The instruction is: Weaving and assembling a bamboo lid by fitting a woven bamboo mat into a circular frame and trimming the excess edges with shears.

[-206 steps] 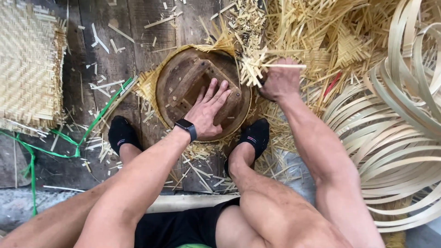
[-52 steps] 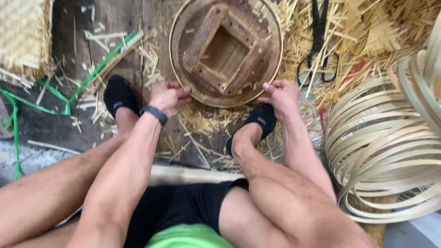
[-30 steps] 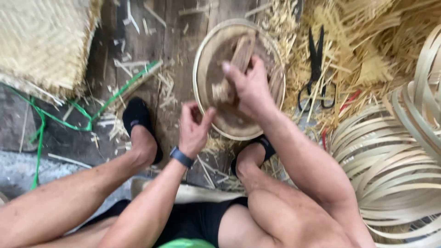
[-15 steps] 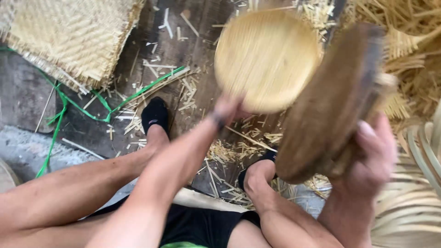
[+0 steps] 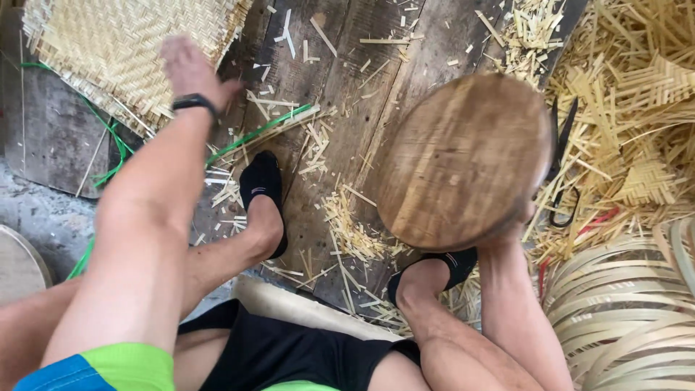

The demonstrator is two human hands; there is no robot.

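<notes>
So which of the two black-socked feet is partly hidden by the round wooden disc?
The right foot, below the round wooden disc that the right hand holds; the left foot lies fully in view on the planks.

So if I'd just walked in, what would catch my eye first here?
Probably the round wooden disc, held up at right by the right hand, mostly hidden under it. Then the left hand, raised empty over the woven mat at top left. Pale cut strips heap up along the right side.

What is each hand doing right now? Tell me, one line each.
Left hand: open, holding nothing, raised over the woven mat.
Right hand: mostly hidden, gripping the round wooden mold from below.
</notes>
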